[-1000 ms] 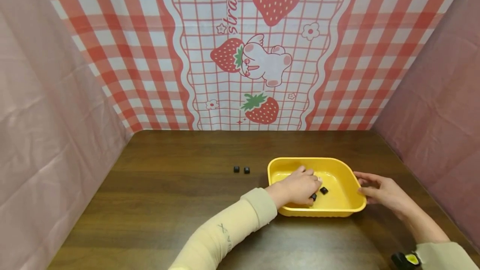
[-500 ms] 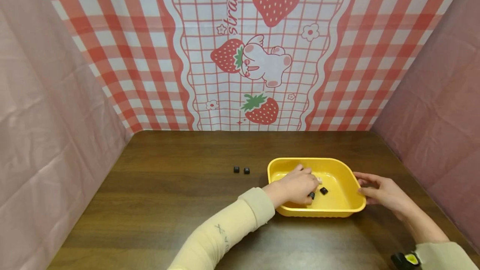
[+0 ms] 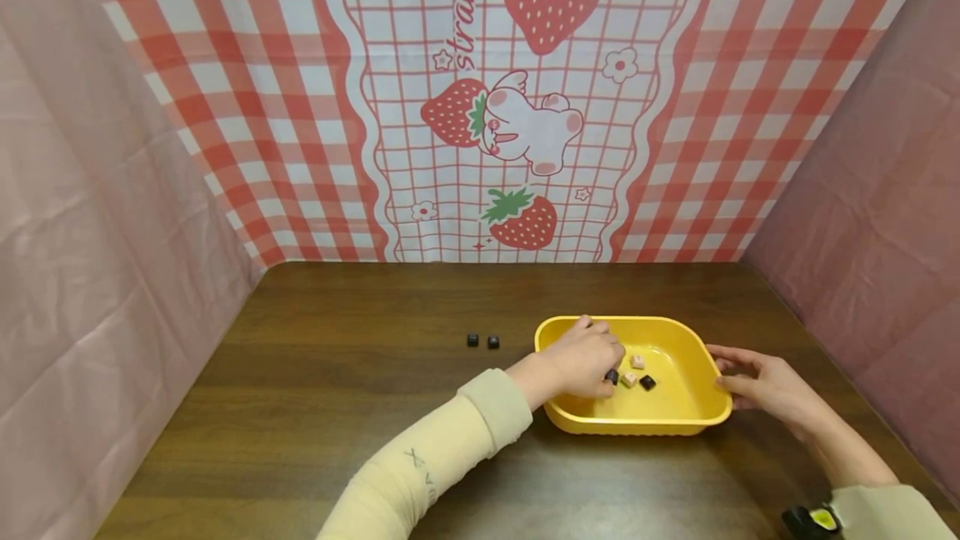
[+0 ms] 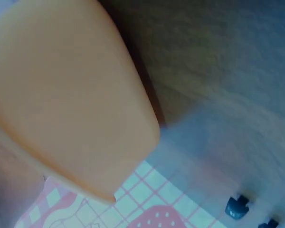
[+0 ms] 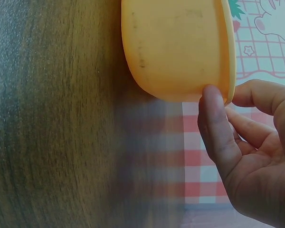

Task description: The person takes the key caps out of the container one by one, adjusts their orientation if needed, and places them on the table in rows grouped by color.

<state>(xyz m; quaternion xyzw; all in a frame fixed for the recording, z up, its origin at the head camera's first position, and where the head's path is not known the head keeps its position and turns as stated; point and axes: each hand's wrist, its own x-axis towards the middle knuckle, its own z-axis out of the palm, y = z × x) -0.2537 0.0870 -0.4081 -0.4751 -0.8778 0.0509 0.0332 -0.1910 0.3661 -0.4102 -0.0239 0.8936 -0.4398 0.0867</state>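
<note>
My left hand [image 3: 581, 357] reaches over the left wall of the yellow tray [image 3: 637, 425] and pinches a black keycap [image 3: 612, 377] between thumb and fingers. Just right of it on the tray floor lie a cream keycap [image 3: 629, 379], a second cream keycap [image 3: 637, 362] and a loose black keycap [image 3: 647, 382]. At the tray's right end, my right hand [image 3: 772, 386] grips the rim, with its thumb [image 5: 214, 109] against the outer wall in the right wrist view. In the left wrist view the tray's outer wall [image 4: 80, 95] hides the fingertips.
Two black keycaps, one on the left [image 3: 472, 340] and one on the right [image 3: 493, 342], sit side by side on the brown wooden table [image 3: 337, 390], left of the tray. A strawberry-print checked cloth [image 3: 525, 107] hangs behind, with pink cloth at both sides.
My left hand has drawn left inside the tray with the black keycap, uncovering the cream keycaps. The right hand and the tray have stayed put.
</note>
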